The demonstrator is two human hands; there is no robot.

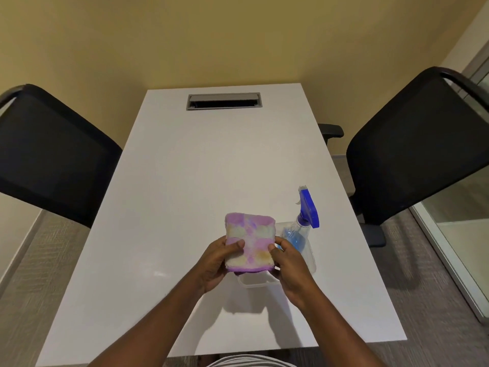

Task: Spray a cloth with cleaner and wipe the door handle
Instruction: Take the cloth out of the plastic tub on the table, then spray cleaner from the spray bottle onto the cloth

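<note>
A folded fluffy cloth (250, 239), pink, purple and pale yellow, is held up above the white table (185, 181). My left hand (217, 263) grips its left edge and my right hand (289, 268) grips its right edge, thumbs on top. Just behind and right of the cloth a clear spray bottle (299, 231) with blue liquid and a blue trigger head lies in a clear plastic tray (311, 263). The cloth and my hands hide most of the tray. No door handle is in view.
Black mesh chairs stand on both sides of the table, one at the left (50, 154) and one at the right (418, 147). A grey cable hatch (224, 101) sits in the table's far end. A glass partition (463, 234) runs along the right.
</note>
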